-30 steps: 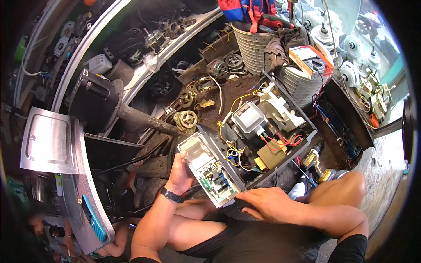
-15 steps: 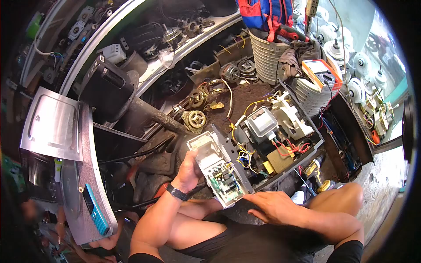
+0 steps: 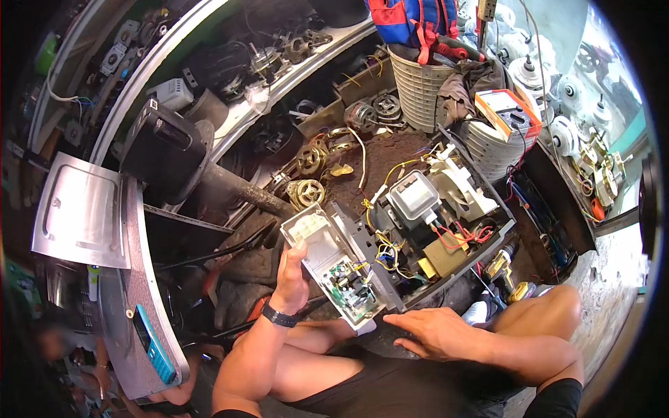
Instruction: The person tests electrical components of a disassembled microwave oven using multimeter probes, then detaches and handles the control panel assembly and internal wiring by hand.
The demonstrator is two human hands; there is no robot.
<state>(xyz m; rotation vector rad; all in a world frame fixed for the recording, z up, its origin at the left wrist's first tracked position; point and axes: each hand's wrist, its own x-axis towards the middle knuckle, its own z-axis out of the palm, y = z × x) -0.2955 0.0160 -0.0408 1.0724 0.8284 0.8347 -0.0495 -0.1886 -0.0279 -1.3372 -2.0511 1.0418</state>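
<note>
A white plastic panel (image 3: 315, 251) with a green circuit board (image 3: 348, 287) in its lower half stands tilted at the near left side of an opened metal appliance chassis (image 3: 456, 275). My left hand (image 3: 289, 279), with a dark wristband, has its fingers against the panel's left edge. Close to the panel's lower right corner, my right hand (image 3: 435, 333) has its fingers stretched out, with nothing in it. Inside the chassis are a metal-cased part (image 3: 414, 196), a yellow-wrapped transformer (image 3: 446, 252), a white fan housing (image 3: 463, 184) and coloured wires.
A yellow drill (image 3: 500, 267) lies right of the chassis. Motors (image 3: 306, 193) sit behind it. Ribbed baskets (image 3: 420, 87) and an orange-white box (image 3: 507, 111) stand at the back. A teal phone (image 3: 155, 345) rests on the left table. Another person's arm (image 3: 182, 391) shows at lower left.
The panel has swung left, away from the chassis, and leans more. My left hand has opened from its hold on the panel's edge. My right hand has moved slightly off the panel's corner.
</note>
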